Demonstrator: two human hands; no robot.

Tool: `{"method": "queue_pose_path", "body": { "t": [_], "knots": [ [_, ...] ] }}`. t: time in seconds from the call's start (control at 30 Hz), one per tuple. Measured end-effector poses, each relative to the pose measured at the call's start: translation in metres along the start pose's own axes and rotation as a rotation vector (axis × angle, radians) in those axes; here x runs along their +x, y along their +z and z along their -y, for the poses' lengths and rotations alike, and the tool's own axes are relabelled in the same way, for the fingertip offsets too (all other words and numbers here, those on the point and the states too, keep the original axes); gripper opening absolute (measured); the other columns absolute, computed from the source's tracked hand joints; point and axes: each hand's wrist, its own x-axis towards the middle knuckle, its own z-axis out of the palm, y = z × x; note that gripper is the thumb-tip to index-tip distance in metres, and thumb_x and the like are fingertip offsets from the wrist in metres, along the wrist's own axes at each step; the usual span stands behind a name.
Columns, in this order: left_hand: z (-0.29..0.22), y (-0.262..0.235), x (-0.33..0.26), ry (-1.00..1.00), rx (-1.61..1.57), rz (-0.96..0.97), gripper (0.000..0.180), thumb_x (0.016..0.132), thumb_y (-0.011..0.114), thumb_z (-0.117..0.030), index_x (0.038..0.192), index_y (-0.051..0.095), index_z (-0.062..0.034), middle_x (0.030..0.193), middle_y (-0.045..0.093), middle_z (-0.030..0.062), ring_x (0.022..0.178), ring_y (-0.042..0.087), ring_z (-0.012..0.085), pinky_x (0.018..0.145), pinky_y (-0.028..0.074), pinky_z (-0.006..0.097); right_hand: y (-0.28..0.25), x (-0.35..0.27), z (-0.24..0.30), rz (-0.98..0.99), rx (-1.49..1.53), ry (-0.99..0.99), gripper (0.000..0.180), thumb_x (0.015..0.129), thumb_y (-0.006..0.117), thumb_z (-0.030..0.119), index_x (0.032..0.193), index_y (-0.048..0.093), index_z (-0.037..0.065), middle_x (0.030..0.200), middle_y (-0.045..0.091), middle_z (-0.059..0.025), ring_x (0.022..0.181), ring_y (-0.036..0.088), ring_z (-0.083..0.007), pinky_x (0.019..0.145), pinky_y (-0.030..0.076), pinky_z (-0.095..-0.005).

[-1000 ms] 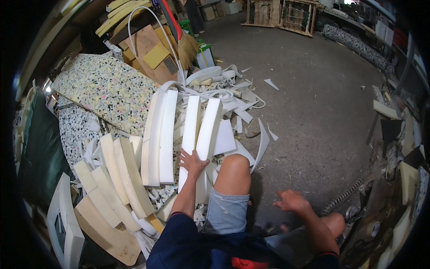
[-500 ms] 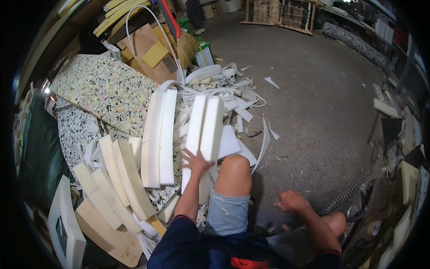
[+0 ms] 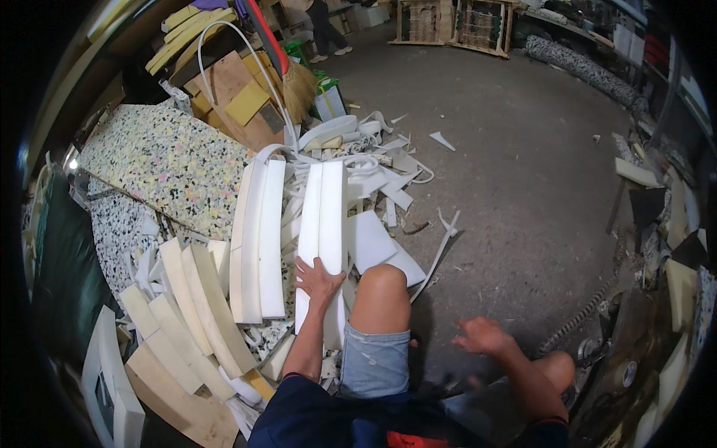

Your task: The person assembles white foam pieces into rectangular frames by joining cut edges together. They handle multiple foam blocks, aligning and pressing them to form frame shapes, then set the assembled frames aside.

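Note:
Two long, slightly curved white foam strips stand side by side, pressed together, just left of my bare knee. Spanning their near end is my left hand, its fingers spread across the tops and gripping the pair. To their left, a similar group of white and cream foam strips stands with a narrow gap between the two groups. My right hand hovers over the floor beside my right leg, holding nothing, fingers loosely apart.
Yellowed foam pieces lie at left, near a speckled foam slab. White offcuts litter the floor ahead. A broom leans at the back, with a person's legs beyond. A coiled hose lies at right.
My left hand has shifted the two white foam strips leftward, and the gap between them has closed. A thin curved offcut by my knee has moved. My right hand stays nearly in place.

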Motion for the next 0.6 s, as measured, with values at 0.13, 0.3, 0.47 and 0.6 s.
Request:
{"method": "queue_pose_path", "body": {
  "t": [0.13,0.3,0.47,0.6],
  "knots": [
    [0.007,-0.001,0.011,-0.021,-0.055,0.025,0.097,0.058,0.088,-0.058,0.134,0.054,-0.0073,0.161,0.010,0.0352,0.143,0.020,0.0577,0.105,0.023,0.079,0.000,0.002,0.002,0.061,-0.036,0.074,0.051,0.092,0.068,0.045,0.119,0.063,0.003,0.113,0.070,-0.0246,0.113,0.065,-0.0436,0.096,0.051,-0.0548],
    [-0.004,0.033,0.013,-0.081,0.039,0.098,0.104,0.058,0.086,-0.066,0.139,0.050,-0.0106,0.163,-0.004,0.0356,0.148,0.005,0.0602,0.104,0.019,0.083,0.005,0.011,0.008,0.151,-0.153,0.098,0.056,0.092,0.067,0.046,0.131,0.060,0.006,0.114,0.070,-0.0238,0.113,0.065,-0.0430,0.095,0.052,-0.0521],
    [-0.004,0.040,0.019,-0.062,0.031,0.059,0.098,0.059,0.088,-0.061,0.137,0.052,-0.0127,0.163,-0.001,0.0347,0.145,0.014,0.0589,0.103,0.026,0.079,0.004,0.012,0.007,0.151,-0.068,0.094,0.050,0.093,0.066,0.046,0.119,0.064,0.004,0.114,0.070,-0.0244,0.115,0.064,-0.0428,0.097,0.051,-0.0533],
    [0.005,0.019,0.027,-0.035,0.001,0.033,0.092,0.064,0.086,-0.054,0.137,0.052,-0.0093,0.161,0.009,0.0349,0.141,0.023,0.0570,0.102,0.029,0.076,0.006,0.011,0.003,0.115,-0.081,0.054,0.050,0.094,0.066,0.045,0.120,0.064,0.003,0.113,0.070,-0.0242,0.114,0.064,-0.0427,0.097,0.051,-0.0534]
  ]
}}
